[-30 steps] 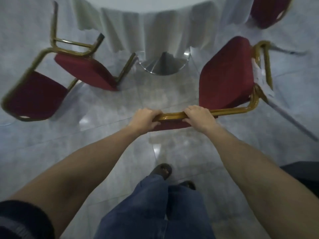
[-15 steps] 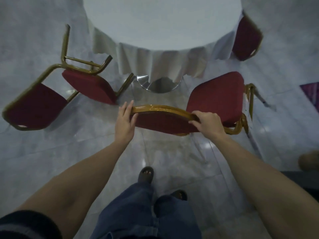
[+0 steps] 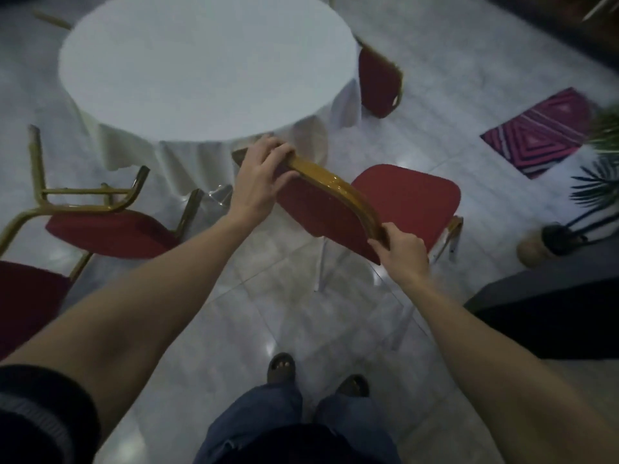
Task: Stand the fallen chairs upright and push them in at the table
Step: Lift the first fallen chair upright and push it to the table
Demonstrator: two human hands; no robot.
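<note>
1. Both hands are on the gold top rail of one red chair. The left hand is curled over the far end of the rail, near the edge of the white tablecloth; the right hand clasps the near end.
2. That chair looks upright or nearly so, seat facing up, beside the round table but turned at an angle to it, not tucked in.
3. So the step in hand, I'd say, is finishing the stand-up and squaring this chair to the table.
4. The next move calls for swinging the back round so the seat faces the table, then sliding it in under the cloth without snagging the drape.
5. A second chair lies tipped on the floor to the left, legs in the air, not yet righted.
6. Another chair stands at the table's far right.
</note>
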